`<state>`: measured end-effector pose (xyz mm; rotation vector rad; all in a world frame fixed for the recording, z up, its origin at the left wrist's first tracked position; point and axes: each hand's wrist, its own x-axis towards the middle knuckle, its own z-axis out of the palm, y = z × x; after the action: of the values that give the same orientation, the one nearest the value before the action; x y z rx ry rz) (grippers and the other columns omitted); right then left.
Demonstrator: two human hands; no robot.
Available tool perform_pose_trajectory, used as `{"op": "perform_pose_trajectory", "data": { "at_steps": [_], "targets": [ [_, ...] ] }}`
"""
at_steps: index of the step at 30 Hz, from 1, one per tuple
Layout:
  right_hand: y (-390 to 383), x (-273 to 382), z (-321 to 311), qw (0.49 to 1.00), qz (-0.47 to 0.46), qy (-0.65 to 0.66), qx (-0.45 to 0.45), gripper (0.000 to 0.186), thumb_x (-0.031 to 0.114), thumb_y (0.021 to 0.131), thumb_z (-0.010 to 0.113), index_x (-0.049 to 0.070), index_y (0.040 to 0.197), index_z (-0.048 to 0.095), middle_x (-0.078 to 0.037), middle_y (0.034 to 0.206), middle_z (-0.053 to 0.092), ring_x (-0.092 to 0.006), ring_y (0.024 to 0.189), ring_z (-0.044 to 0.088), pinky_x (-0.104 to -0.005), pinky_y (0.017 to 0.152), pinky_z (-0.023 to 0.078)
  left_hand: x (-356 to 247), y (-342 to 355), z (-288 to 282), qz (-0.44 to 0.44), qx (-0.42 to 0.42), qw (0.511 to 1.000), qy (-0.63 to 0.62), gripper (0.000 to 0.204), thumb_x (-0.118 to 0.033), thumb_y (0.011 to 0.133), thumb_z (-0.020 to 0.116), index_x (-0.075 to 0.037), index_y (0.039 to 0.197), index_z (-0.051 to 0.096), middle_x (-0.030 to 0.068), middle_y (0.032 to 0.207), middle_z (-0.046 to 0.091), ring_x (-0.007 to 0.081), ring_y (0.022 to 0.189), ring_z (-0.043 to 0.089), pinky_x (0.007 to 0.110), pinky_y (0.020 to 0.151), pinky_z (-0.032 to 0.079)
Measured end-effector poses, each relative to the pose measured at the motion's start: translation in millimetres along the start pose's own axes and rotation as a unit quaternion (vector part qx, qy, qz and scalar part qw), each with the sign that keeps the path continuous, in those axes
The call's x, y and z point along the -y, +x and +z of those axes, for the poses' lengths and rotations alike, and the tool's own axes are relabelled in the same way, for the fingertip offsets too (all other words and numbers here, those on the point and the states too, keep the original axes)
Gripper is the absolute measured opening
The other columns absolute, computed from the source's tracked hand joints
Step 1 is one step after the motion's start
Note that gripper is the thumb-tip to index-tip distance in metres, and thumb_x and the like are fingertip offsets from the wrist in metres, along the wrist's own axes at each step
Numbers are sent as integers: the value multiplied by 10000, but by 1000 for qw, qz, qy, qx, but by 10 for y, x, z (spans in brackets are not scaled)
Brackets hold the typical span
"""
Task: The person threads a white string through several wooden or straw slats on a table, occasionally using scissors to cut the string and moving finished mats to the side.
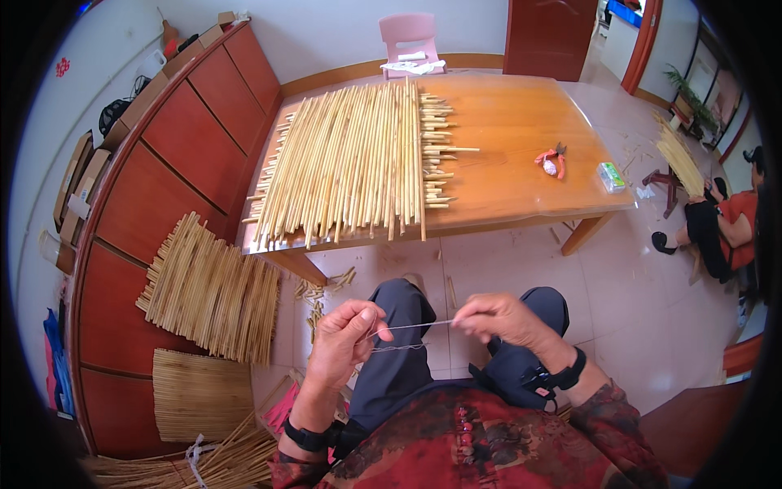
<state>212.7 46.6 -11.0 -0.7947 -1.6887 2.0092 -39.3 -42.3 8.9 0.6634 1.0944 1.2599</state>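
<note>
A thin grey wire is stretched between my two hands above my knees. My left hand pinches one end between thumb and fingers. The other end runs into the closed fingers of my right hand, which is slightly blurred. Below the taut stretch, a twisted strand reaches out from my left hand toward the right. On the table ahead lies a wide mat of pale sticks laid side by side, with more sticks crossing beneath them and poking out at both sides.
Red-handled pliers and a small green-and-white packet lie at the table's right. Stick panels lean against the red cabinet at left. Stick offcuts litter the floor. A pink chair stands behind; another person sits far right.
</note>
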Motion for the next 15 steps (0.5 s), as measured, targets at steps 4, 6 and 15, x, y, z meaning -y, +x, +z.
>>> {"op": "perform_pose_trajectory", "data": {
  "at_steps": [4, 6, 15],
  "targets": [
    [-147, -35, -199, 996, -23, -12, -88, 122, 101, 822, 551, 25, 893, 614, 3, 684, 533, -17, 501, 413, -144, 432, 332, 95, 35, -25, -18, -4, 1000, -9, 147, -94, 878, 431, -8, 862, 549, 97, 640, 581, 21, 369, 272, 164, 350, 217],
    [-196, -74, -259, 991, -34, -46, -121, 114, 96, 821, 553, 22, 884, 612, 0, 670, 533, -14, 481, 399, -140, 422, 323, 126, 80, 0, -29, 1, 999, -13, 145, -94, 877, 432, -9, 864, 548, 94, 637, 579, 21, 369, 273, 163, 351, 215],
    [-281, -148, -243, 967, -46, 6, -249, 93, 92, 797, 588, 5, 829, 584, 5, 651, 522, -17, 482, 417, -146, 418, 346, 166, 66, -50, -20, -8, 1000, -18, 141, -112, 876, 445, -6, 850, 535, 77, 603, 558, 15, 348, 253, 166, 320, 186]
  ]
}}
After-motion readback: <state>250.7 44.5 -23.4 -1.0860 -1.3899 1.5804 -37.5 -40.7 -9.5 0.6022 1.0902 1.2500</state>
